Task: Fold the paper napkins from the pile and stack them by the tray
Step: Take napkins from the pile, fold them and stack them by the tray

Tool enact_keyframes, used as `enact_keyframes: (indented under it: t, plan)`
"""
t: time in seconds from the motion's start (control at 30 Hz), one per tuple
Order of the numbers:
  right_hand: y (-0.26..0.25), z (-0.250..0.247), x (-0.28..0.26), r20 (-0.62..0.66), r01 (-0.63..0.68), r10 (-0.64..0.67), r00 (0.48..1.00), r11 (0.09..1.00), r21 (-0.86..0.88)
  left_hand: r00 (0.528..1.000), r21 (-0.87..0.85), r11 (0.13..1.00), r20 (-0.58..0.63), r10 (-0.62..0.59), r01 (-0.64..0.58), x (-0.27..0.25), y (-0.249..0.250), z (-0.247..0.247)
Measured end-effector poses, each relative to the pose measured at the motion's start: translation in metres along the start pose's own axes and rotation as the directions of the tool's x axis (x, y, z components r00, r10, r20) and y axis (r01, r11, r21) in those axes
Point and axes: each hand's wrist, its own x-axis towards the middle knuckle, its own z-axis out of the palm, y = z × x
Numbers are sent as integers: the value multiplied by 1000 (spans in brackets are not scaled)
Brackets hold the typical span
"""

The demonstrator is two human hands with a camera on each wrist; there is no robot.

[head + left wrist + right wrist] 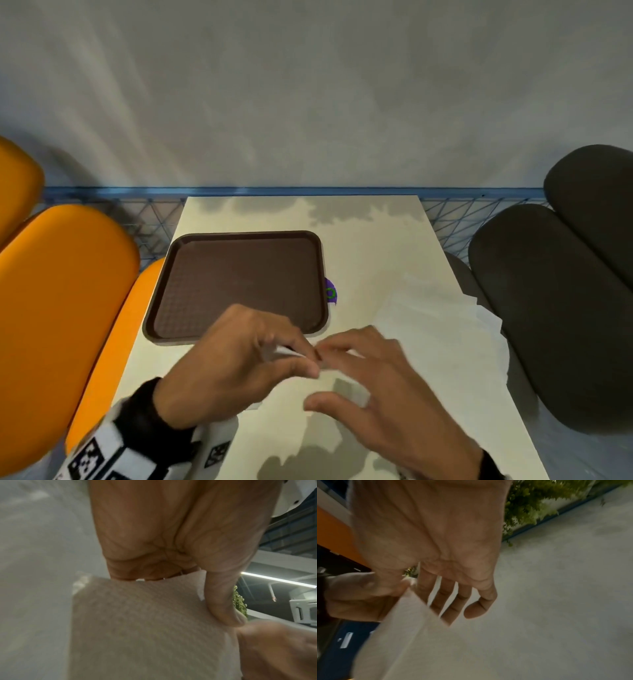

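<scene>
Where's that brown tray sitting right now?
In the head view the brown tray lies flat on the left half of the pale table, next to the orange seats and just beyond the left hand.

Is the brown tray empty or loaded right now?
Empty. The head view shows the brown tray with its textured bottom bare; only the left hand overlaps its near edge.

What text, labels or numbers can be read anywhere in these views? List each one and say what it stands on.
No readable words or numbers in any view.
Wrist band: black-and-white square marker patterns, no letters.
Purple sticker on the table beside the brown tray: a green ring mark, too small and half hidden to read.
Napkin held by the left hand: embossed texture only, no print.
</scene>
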Motion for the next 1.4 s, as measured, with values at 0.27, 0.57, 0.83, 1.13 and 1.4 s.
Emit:
enact_keyframes:
  t: [0.27,0.57,0.83,1.13,1.4]
  plan:
    - [7,-5,5,26,27,-36,999,961,276,911,-335,938,-352,-214,91,-7,-12,-37]
    - [5,5,18,298,-203,66,952,866,457,915,-422,812,156,-372,402,-15,-28,5]
    - [31,88,10,501,-664,437,747,521,536,696,-634,498,91,-712,592,-103,-125,18]
    - [27,208,47,533,-766,551,643,452,457,450,-489,442,-109,-887,752,-162,-255,54]
    - [18,262,96,216,-803,793,569,481,352,388,-323,501,-355,-850,803,-126,-298,42]
